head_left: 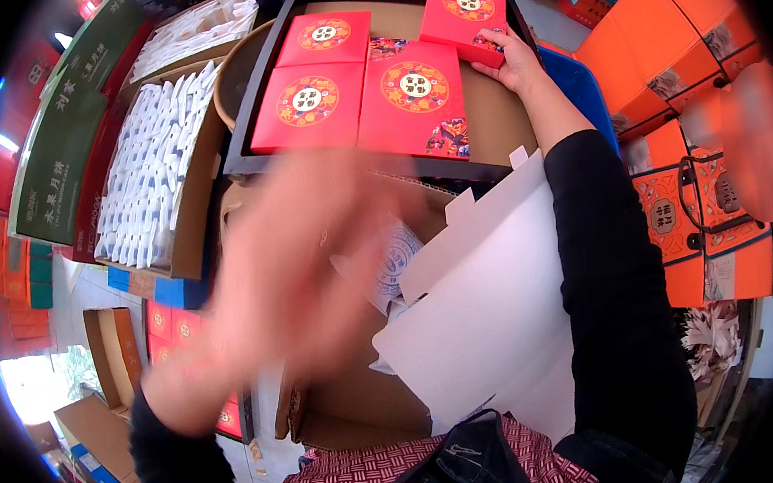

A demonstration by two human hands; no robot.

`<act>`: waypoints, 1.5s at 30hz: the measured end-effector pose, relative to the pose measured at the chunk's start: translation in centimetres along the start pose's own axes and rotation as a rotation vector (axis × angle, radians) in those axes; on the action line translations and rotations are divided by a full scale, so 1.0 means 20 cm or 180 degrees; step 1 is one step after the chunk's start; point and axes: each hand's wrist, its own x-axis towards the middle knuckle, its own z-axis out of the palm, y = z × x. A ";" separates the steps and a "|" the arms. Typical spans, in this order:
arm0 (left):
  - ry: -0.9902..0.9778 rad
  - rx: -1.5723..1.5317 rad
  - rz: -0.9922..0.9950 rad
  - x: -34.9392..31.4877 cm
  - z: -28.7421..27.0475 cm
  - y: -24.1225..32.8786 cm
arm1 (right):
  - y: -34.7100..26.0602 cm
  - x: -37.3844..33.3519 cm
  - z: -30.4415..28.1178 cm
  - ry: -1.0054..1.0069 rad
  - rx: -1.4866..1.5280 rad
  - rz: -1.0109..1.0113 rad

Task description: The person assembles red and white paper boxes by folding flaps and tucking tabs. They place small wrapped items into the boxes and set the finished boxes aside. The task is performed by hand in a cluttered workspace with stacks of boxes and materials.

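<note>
My right hand (pixel 513 64) reaches to the far right of a dark-rimmed tray (pixel 249 166) and grips the near corner of a red gift box (pixel 463 6), thumb on top. Three more red boxes sit left of it, among them a near-left box (pixel 306 105) and a middle box (pixel 413 89). My left hand (pixel 303 255) hangs in front of the tray, smeared by motion, so its fingers cannot be read. Right beside it shows a small white packet (pixel 398 254) with a blue round print. An open white cardboard piece (pixel 496 297) leans under my right forearm.
A brown carton (pixel 352 403) stands open before me. To the left, a box (pixel 201 244) holds rows of white wrapped packets. Orange boxes (pixel 640 40) are stacked at the right, near orange carry bags (pixel 668 211). More red boxes (pixel 161 322) lie low at the left.
</note>
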 end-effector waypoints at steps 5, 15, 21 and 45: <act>0.0564 0.1303 -0.1187 0.58 0.20 -0.93 | 0.01 0.03 0.06 -0.0223 0.0125 0.0185; -0.0396 0.1825 -0.1159 0.85 0.52 -1.07 | -0.03 0.09 0.03 -0.0125 -0.0306 0.0887; -0.0097 0.2494 -0.1326 0.82 0.55 -1.02 | 0.09 0.22 0.20 0.1300 -0.4012 -0.0688; -0.1017 -0.0965 -0.0710 0.02 0.20 0.15 | -0.81 -1.54 -0.45 -0.0985 -0.5214 -0.0163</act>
